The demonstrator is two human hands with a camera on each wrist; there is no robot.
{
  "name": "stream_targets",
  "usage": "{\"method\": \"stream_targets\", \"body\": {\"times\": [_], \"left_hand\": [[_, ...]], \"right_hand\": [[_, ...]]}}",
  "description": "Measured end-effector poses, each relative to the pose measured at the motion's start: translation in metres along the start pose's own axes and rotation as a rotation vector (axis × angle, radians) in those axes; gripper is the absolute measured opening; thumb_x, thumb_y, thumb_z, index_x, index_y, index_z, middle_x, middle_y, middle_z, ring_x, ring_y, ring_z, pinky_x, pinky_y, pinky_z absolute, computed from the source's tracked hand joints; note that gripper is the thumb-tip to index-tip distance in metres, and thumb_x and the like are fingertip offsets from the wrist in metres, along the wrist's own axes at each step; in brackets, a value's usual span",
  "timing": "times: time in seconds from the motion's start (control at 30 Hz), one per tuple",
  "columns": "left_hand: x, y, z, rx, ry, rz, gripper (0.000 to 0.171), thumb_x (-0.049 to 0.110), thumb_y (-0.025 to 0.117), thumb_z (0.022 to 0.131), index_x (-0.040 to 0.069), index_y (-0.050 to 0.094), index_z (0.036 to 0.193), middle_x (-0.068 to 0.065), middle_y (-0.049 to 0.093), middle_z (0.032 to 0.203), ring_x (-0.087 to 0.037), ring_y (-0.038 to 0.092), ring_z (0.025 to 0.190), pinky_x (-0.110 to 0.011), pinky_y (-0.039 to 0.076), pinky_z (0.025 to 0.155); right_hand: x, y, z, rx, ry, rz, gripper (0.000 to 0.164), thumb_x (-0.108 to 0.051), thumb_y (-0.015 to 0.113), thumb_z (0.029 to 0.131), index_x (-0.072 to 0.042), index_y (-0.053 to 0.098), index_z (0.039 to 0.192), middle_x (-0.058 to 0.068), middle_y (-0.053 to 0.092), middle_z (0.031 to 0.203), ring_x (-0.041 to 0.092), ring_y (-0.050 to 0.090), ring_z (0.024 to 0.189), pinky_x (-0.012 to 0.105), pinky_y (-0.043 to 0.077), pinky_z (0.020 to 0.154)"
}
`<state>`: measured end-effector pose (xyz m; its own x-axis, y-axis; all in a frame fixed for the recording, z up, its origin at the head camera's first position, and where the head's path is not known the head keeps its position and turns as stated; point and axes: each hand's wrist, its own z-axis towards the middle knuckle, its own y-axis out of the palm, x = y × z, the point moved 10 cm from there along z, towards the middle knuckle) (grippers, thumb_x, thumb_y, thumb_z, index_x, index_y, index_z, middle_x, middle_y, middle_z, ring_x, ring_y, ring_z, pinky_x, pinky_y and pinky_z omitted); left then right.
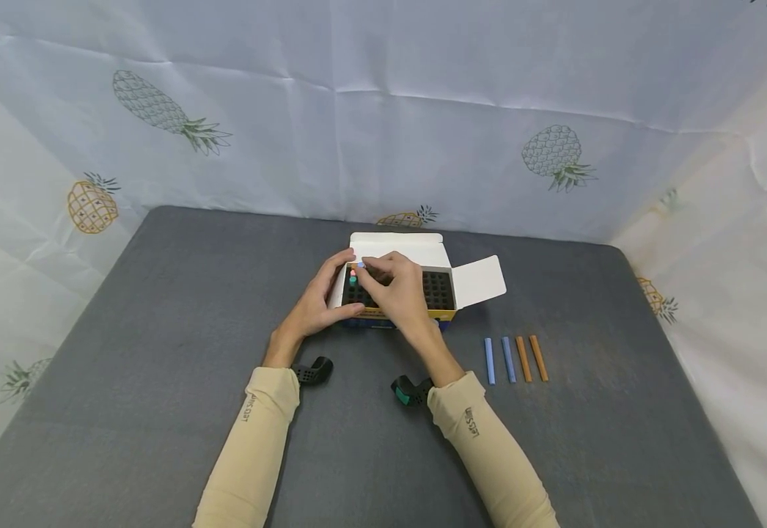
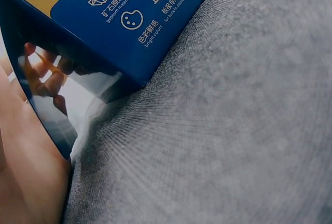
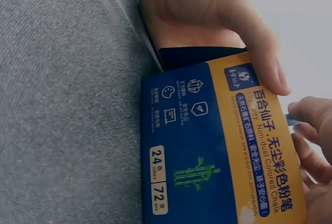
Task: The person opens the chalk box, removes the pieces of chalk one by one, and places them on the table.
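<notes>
A blue and yellow box of colored chalk (image 3: 192,182) stands with its lid up, and a black slotted insert (image 1: 438,290) shows inside. My left hand (image 1: 314,302) grips the box at its left end, thumb along the front edge and fingers toward the back corner. Over the left part of the insert, my right hand (image 1: 402,290) pinches a light blue chalk stick (image 3: 291,121) between thumb and fingers; its lower end is hidden behind the box wall in the right wrist view. Beside those fingertips, a teal chalk stick (image 1: 353,281) and a pink one (image 1: 353,272) stand in slots.
Two blue chalk sticks (image 1: 509,359) and two orange-brown ones (image 1: 539,358) lie in a row on the grey tabletop (image 1: 159,367), right of the right forearm. The white side flap (image 1: 479,282) sticks out at the box's right end. A pineapple-print curtain (image 1: 383,154) hangs behind.
</notes>
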<state>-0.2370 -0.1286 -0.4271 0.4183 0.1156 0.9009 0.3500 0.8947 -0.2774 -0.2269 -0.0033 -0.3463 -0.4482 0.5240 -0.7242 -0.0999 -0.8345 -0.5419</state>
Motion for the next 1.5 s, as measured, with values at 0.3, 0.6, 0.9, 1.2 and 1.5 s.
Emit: {"method": "stream_targets", "body": {"times": [0.3,0.6,0.9,1.2,1.5], "left_hand": [[-0.001,0.001,0.0,0.001,0.001,0.001,0.088,0.018,0.078,0.089,0.008,0.028,0.16,-0.014,0.022,0.169,-0.035,0.033,0.15,-0.06,0.031,0.118],[-0.002,0.001,0.0,0.007,-0.005,0.0,0.089,0.007,0.078,0.087,0.006,0.027,0.16,-0.016,0.023,0.168,-0.036,0.04,0.142,-0.059,0.037,0.113],[-0.001,0.001,0.001,0.003,-0.026,0.023,0.088,0.004,0.078,0.087,0.007,0.028,0.16,-0.015,0.021,0.169,-0.036,0.039,0.143,-0.059,0.035,0.114],[-0.001,0.0,0.002,0.002,-0.028,0.022,0.087,0.003,0.077,0.087,0.006,0.029,0.159,-0.015,0.021,0.17,-0.035,0.036,0.146,-0.059,0.035,0.115],[-0.003,0.002,0.001,0.004,-0.035,-0.01,0.088,0.0,0.076,0.086,0.009,0.029,0.16,-0.013,0.019,0.17,-0.033,0.034,0.149,-0.058,0.032,0.117]], "right_hand": [[-0.004,-0.008,0.0,0.032,-0.027,0.031,0.02,-0.015,0.076,0.093,-0.001,0.08,0.107,0.016,0.071,0.097,0.028,0.071,0.082,0.037,0.058,0.073],[-0.019,-0.024,0.002,0.066,-0.053,0.103,0.021,-0.013,0.076,0.093,0.002,0.079,0.108,0.018,0.07,0.1,0.03,0.07,0.088,0.037,0.06,0.082],[-0.03,-0.048,-0.001,0.101,-0.085,0.146,0.019,-0.01,0.078,0.09,0.003,0.08,0.104,0.018,0.07,0.099,0.032,0.069,0.089,0.039,0.06,0.082],[-0.034,-0.065,-0.011,0.112,-0.103,0.11,0.017,-0.01,0.08,0.088,0.001,0.081,0.101,0.016,0.07,0.096,0.027,0.065,0.086,0.042,0.053,0.076],[-0.033,-0.076,-0.022,0.111,-0.116,0.08,0.015,-0.009,0.08,0.087,0.001,0.082,0.098,0.015,0.07,0.094,0.028,0.064,0.084,0.043,0.052,0.075]]}}
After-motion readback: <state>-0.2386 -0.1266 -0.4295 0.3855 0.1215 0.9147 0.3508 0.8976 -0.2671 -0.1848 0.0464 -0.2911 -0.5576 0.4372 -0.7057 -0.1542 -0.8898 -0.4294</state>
